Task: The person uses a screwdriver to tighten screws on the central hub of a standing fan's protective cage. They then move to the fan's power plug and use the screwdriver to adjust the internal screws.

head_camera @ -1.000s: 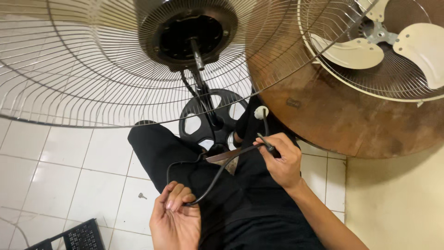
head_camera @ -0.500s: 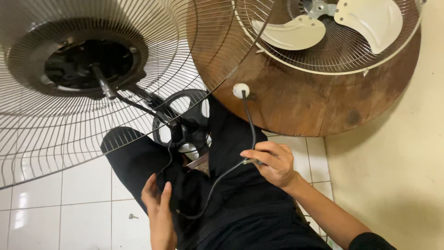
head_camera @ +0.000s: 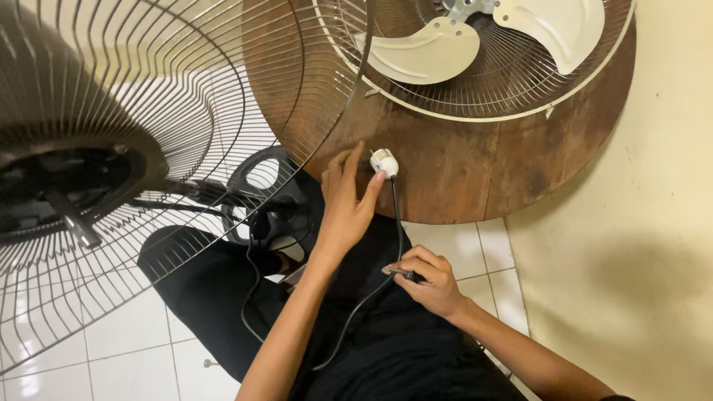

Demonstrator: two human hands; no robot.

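My left hand (head_camera: 345, 204) reaches up to the edge of the round wooden table (head_camera: 475, 167), its fingertips touching a white power plug (head_camera: 384, 161). A black cord (head_camera: 396, 223) runs down from the plug to my right hand (head_camera: 429, 281), which pinches the cord over my lap. The cord loops on across my black trousers (head_camera: 386, 349). A large wire fan guard (head_camera: 171, 111) with a dark motor hub (head_camera: 67, 186) fills the left of the view.
A second fan with cream blades (head_camera: 445, 48) inside a cream wire guard (head_camera: 475, 96) lies on the wooden table. A black fan base (head_camera: 260, 178) stands behind the big guard. White floor tiles (head_camera: 126, 341) lie at lower left, a cream wall (head_camera: 631, 245) at right.
The view has swung left. My left hand has risen from my lap to the plug at the table's edge. My right hand has slid down the cord toward my lap.
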